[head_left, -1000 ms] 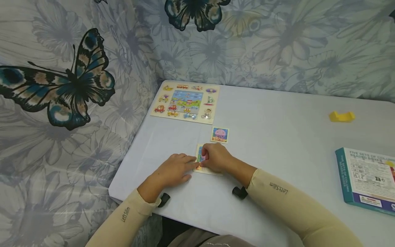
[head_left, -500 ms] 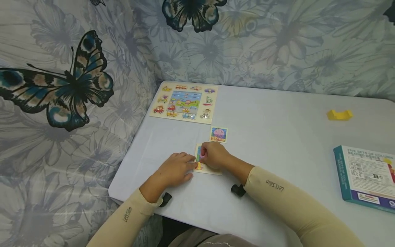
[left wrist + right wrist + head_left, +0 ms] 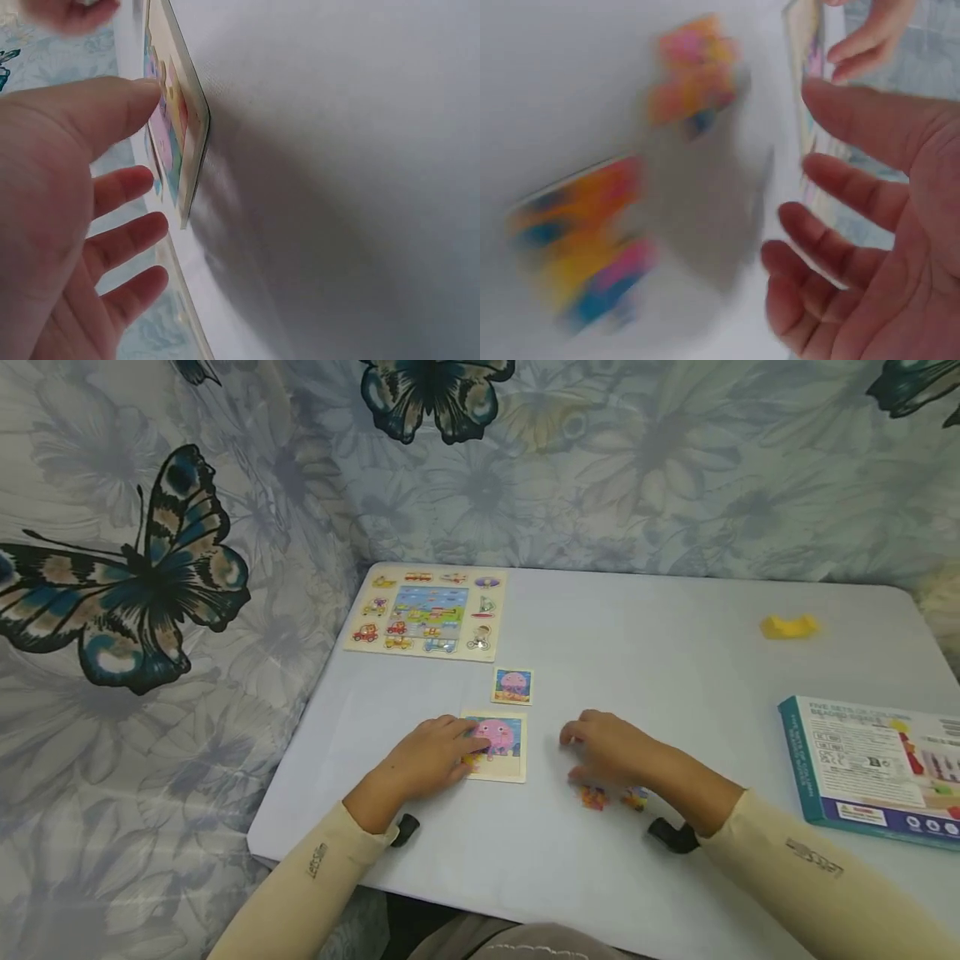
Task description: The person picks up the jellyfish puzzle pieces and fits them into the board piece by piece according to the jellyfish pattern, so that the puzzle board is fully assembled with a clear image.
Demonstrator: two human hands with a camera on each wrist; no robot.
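Observation:
My left hand (image 3: 420, 760) rests with extended fingers on the left side of a small jigsaw puzzle (image 3: 501, 737) in a pale wooden tray. Its picture is a pink sea creature on blue, and bare wood shows along the lower right. In the left wrist view the thumb (image 3: 131, 105) lies over the puzzle pieces near the tray's edge (image 3: 199, 135). To the right of the tray, my right hand (image 3: 611, 747) hovers over the table with loosely bent fingers and nothing between them. Loose orange-and-yellow puzzle pieces (image 3: 694, 75) lie beneath it, blurred in the right wrist view.
A square picture card (image 3: 513, 686) with the same pink creature lies just behind the tray. Farther back is a vehicle puzzle board (image 3: 486, 652). A yellow curved block (image 3: 790, 627) and a teal-edged box (image 3: 862, 768) stand at the right of the white table (image 3: 645, 643).
My right hand has left the puzzle and moved right, over the loose pieces, uncovering the pink creature. The left hand stays on the tray's left side. The head view has shifted slightly.

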